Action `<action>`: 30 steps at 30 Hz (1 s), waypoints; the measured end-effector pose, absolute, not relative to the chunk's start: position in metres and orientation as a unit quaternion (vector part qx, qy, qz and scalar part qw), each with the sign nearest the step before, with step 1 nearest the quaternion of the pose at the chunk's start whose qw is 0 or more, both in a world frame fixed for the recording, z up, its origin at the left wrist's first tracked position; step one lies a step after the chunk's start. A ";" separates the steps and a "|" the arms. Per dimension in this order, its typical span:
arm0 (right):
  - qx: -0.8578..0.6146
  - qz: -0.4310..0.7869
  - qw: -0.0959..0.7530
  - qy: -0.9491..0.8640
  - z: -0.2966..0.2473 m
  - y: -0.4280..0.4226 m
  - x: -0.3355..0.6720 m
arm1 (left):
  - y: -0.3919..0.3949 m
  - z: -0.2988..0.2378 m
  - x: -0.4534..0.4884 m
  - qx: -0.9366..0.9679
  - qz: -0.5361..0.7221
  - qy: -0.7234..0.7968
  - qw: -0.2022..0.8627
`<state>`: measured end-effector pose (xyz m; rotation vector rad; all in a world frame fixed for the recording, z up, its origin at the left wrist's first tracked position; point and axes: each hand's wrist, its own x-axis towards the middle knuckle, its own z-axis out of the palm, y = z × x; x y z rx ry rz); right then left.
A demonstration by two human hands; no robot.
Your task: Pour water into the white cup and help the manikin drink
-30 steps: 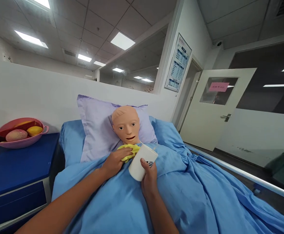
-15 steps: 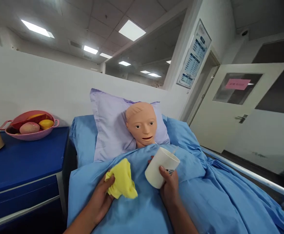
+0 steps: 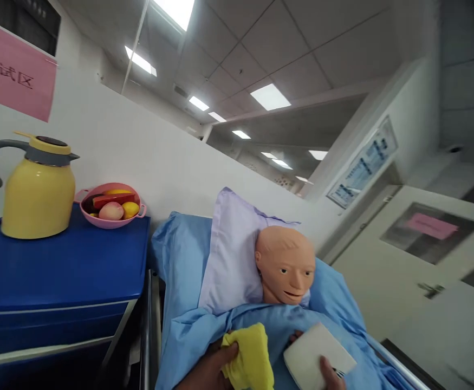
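Having come down and away from the manikin, the left hand is pinching the yellow cloth while the right hand is gripping the white cup, lying at three o'clock of the cloth, its long axis tilting toward two o'clock.

A white partition wall is set behind a blue cabinet and bed. Ceiling panels are lit. A door is seen at right.
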<state>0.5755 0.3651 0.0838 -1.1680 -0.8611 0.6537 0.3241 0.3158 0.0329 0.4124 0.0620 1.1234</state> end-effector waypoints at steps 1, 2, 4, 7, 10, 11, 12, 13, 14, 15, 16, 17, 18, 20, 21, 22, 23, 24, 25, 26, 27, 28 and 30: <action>-0.524 0.297 0.700 -0.382 0.088 0.361 0.565 | 0.315 0.035 0.324 0.191 0.527 0.029 0.828; -0.522 0.312 0.700 -0.376 0.093 0.358 0.555 | 0.314 0.038 0.324 0.189 0.524 0.031 0.830; -0.512 0.345 0.701 -0.357 0.103 0.352 0.537 | 0.309 0.041 0.320 0.186 0.526 0.041 0.829; -0.502 0.363 0.708 -0.340 0.113 0.341 0.515 | 0.296 0.040 0.307 0.179 0.553 0.091 0.808; -0.497 0.380 0.701 -0.342 0.111 0.325 0.487 | 0.277 0.031 0.288 0.172 0.569 0.142 0.792; -0.495 0.389 0.695 -0.349 0.108 0.319 0.474 | 0.271 0.028 0.280 0.171 0.566 0.152 0.792; -0.491 0.401 0.685 -0.359 0.104 0.313 0.459 | 0.266 0.027 0.270 0.168 0.562 0.163 0.794; -0.485 0.412 0.675 -0.373 0.100 0.309 0.441 | 0.262 0.028 0.259 0.164 0.557 0.177 0.795; -0.478 0.423 0.664 -0.388 0.096 0.306 0.422 | 0.258 0.030 0.244 0.163 0.556 0.198 0.791; -0.468 0.433 0.656 -0.404 0.092 0.304 0.402 | 0.257 0.034 0.227 0.167 0.562 0.225 0.778; -0.457 0.439 0.651 -0.418 0.090 0.303 0.380 | 0.256 0.040 0.207 0.173 0.571 0.257 0.760; -0.444 0.445 0.646 -0.433 0.087 0.304 0.356 | 0.257 0.047 0.183 0.187 0.593 0.292 0.727; -0.430 0.450 0.643 -0.445 0.086 0.307 0.333 | 0.259 0.055 0.157 0.208 0.617 0.318 0.689; -0.400 0.465 0.636 -0.468 0.084 0.315 0.284 | 0.263 0.068 0.098 0.220 0.650 0.347 0.639; -0.389 0.471 0.635 -0.473 0.084 0.320 0.260 | 0.266 0.073 0.067 0.218 0.668 0.374 0.605; -0.378 0.480 0.632 -0.477 0.083 0.326 0.236 | 0.268 0.075 0.037 0.213 0.678 0.399 0.579; -0.371 0.487 0.630 -0.478 0.083 0.332 0.212 | 0.269 0.076 0.007 0.207 0.686 0.425 0.553; -0.365 0.492 0.629 -0.478 0.081 0.339 0.189 | 0.270 0.074 -0.020 0.204 0.690 0.449 0.529; -0.361 0.496 0.629 -0.478 0.079 0.345 0.168 | 0.270 0.071 -0.045 0.208 0.692 0.469 0.508; -0.357 0.499 0.628 -0.478 0.076 0.351 0.147 | 0.271 0.066 -0.066 0.213 0.691 0.489 0.489; -0.356 0.500 0.629 -0.477 0.072 0.357 0.128 | 0.271 0.059 -0.084 0.222 0.686 0.507 0.471; -0.357 0.499 0.630 -0.476 0.068 0.362 0.110 | 0.272 0.052 -0.098 0.234 0.681 0.524 0.456; -0.362 0.492 0.634 -0.475 0.060 0.372 0.081 | 0.276 0.039 -0.118 0.265 0.667 0.551 0.425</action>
